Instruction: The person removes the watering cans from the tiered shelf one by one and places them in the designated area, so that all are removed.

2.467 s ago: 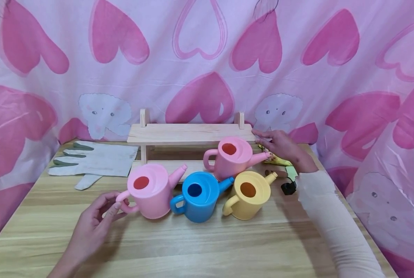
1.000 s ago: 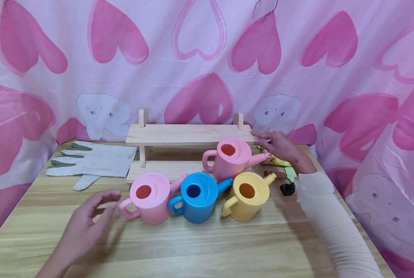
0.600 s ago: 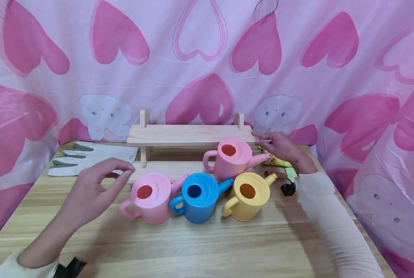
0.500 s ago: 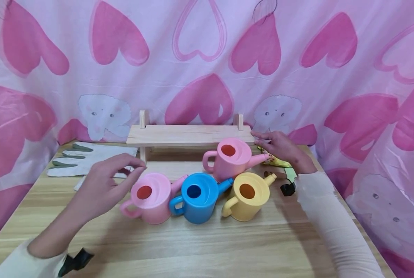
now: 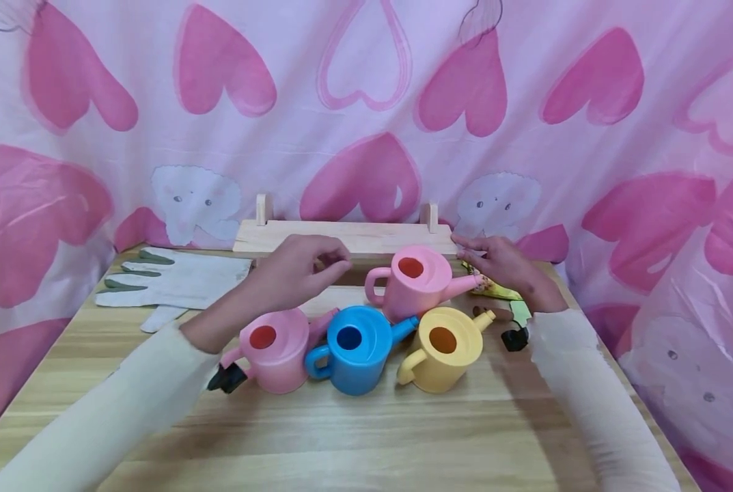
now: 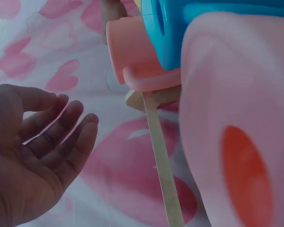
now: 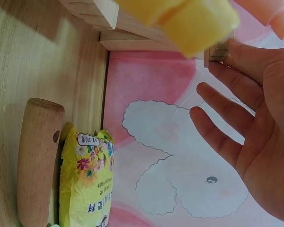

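Note:
My left hand hovers in front of the wooden two-tier shelf, above the left pink watering can. In the left wrist view its fingers are loosely bent with nothing between them. My right hand pinches the right end of the upper board between thumb and index finger; its other fingers are spread in the right wrist view. Beside the left pink can stand a blue watering can and a yellow watering can. Another pink watering can is at the lower tier's right side, spout pointing right.
A pale work glove with green finger parts lies left of the shelf. To the right are a yellow printed bag and a turned wooden handle. A patterned pink curtain hangs behind the table.
My left hand has let go of the left pink can's handle, then risen and moved right and away from me over it. That can had shifted slightly nearer. My right hand stays at the shelf.

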### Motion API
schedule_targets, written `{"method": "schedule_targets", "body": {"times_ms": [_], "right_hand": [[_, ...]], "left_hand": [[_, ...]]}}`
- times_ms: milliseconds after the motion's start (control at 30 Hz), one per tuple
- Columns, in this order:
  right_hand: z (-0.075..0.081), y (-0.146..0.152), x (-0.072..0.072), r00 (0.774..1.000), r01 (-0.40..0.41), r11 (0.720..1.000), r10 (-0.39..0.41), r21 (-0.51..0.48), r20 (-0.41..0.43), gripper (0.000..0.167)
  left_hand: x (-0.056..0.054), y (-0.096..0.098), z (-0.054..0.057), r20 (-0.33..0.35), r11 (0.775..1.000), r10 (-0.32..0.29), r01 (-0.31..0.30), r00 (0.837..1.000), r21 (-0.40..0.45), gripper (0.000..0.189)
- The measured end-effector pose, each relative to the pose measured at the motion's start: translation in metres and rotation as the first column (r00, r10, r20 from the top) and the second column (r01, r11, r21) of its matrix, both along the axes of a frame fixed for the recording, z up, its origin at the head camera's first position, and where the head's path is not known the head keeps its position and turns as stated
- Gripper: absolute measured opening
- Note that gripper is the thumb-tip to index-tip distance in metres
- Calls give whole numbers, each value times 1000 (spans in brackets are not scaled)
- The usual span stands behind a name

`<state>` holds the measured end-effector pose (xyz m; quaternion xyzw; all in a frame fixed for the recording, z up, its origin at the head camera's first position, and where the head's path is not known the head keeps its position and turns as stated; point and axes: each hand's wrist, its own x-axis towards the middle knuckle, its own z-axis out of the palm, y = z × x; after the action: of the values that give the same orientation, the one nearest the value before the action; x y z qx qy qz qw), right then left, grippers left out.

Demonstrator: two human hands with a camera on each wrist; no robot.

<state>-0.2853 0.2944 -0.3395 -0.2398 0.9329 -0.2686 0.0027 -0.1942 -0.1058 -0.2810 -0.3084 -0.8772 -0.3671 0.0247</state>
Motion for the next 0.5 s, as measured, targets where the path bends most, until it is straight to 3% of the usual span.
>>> {"method": "schedule_targets", "body": {"times_ms": [233, 500], "right_hand": [[-2, 1, -1, 1000, 6, 1000, -6, 2, -5, 45], [-2, -1, -1, 1000, 14, 1000, -14, -4, 5, 46]], "left_hand": [[-16, 20, 4, 150, 998, -9, 19, 989, -62, 28], [-23, 39, -12, 308, 995, -14, 42, 951, -87, 56]]}}
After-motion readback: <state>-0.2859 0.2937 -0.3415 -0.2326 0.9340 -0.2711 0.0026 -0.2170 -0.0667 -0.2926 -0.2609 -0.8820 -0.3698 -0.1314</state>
